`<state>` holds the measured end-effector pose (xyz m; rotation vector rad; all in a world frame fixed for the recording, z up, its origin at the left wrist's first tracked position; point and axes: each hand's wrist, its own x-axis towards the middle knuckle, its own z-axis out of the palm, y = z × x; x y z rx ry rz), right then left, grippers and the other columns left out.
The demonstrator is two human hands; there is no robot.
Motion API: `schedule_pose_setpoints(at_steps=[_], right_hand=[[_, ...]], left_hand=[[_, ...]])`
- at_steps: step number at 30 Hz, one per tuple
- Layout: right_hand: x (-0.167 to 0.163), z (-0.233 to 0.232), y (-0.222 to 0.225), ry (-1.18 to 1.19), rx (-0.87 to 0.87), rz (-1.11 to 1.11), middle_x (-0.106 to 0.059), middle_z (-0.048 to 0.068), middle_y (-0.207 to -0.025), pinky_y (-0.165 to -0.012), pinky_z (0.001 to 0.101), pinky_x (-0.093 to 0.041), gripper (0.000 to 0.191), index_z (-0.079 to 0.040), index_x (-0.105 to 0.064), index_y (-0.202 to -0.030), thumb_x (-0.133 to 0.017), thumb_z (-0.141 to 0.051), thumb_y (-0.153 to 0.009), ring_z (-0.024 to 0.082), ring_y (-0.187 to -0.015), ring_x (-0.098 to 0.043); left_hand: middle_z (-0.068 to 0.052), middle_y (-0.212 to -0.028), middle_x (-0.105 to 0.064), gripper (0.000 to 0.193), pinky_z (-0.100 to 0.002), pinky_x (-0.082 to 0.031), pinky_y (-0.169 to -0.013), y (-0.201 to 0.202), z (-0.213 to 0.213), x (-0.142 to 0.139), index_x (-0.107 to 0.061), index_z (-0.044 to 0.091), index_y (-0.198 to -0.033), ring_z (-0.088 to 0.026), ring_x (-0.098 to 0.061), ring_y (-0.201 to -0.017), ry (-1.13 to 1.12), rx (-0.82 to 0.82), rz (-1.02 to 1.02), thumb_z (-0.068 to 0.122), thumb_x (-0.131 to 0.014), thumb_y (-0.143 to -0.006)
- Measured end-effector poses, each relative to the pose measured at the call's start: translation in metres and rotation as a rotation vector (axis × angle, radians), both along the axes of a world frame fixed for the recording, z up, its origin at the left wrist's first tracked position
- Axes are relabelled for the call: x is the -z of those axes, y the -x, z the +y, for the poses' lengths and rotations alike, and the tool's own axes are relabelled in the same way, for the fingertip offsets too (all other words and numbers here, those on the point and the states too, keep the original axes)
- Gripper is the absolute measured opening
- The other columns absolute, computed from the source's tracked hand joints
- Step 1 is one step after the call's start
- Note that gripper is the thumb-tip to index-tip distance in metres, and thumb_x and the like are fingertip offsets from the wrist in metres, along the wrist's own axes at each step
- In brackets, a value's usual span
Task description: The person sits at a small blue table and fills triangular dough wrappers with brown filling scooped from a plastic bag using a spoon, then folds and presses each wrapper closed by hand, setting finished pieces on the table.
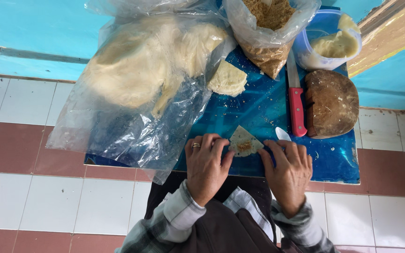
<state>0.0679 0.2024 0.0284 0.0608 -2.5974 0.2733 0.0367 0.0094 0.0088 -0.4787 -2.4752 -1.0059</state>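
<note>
The left hand and right hand rest flat on the blue desk at its near edge, fingers pressed together on either side of a small folded dough piece, pinching its edges; folding it well seems to call for even, gentle pressure along the seam so the brown crumb filling stays inside. The piece is pale, thin and roughly triangular, with filling showing at its middle. Beyond lie a red-handled knife, a brown block and a bag of dough.
</note>
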Motion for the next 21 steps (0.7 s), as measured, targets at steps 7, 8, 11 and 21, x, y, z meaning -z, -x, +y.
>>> schedule_pose_setpoints(at_steps=[7,8,11,21], right_hand=[[-0.003,-0.01,0.012,0.313,-0.005,-0.127,-0.068,0.005,-0.088,-0.064,0.035,-0.049,0.016,-0.006,-0.069,-0.097,-0.079,-0.016,-0.089,0.02,-0.075,-0.066],[-0.004,-0.009,0.013,0.297,-0.015,-0.123,-0.068,0.005,-0.085,-0.063,0.0352,-0.049,0.014,-0.007,-0.07,-0.096,-0.079,-0.015,-0.089,0.02,-0.074,-0.066],[-0.005,-0.008,0.013,0.329,-0.028,-0.148,-0.07,0.005,-0.081,-0.061,0.0345,-0.05,0.012,-0.008,-0.072,-0.095,-0.079,-0.012,-0.087,0.02,-0.071,-0.067],[0.003,-0.017,0.009,0.385,-0.059,-0.035,-0.074,0.004,-0.093,-0.073,0.0343,-0.052,0.022,-0.009,-0.072,-0.107,-0.079,-0.013,-0.087,0.022,-0.083,-0.07]], left_hand=[[-0.003,-0.093,-0.06,0.014,-0.045,-0.041,-0.089,0.004,0.007,-0.002,-0.065,0.011,-0.089,-0.024,-0.06,-0.086,-0.002,0.008,-0.055,0.012,-0.078,-0.085],[-0.003,-0.092,-0.061,0.015,-0.044,-0.041,-0.087,0.006,0.007,-0.003,-0.065,0.011,-0.089,-0.024,-0.061,-0.086,-0.012,0.014,-0.058,0.012,-0.078,-0.084],[-0.001,-0.089,-0.066,0.017,-0.043,-0.042,-0.082,0.006,0.005,-0.005,-0.064,0.012,-0.091,-0.024,-0.063,-0.082,-0.052,0.048,-0.114,0.013,-0.079,-0.084],[-0.003,-0.096,-0.072,0.03,-0.042,-0.045,-0.085,0.003,0.015,-0.002,-0.059,0.01,-0.109,-0.027,-0.07,-0.087,-0.24,0.084,-0.107,0.008,-0.077,-0.085]])
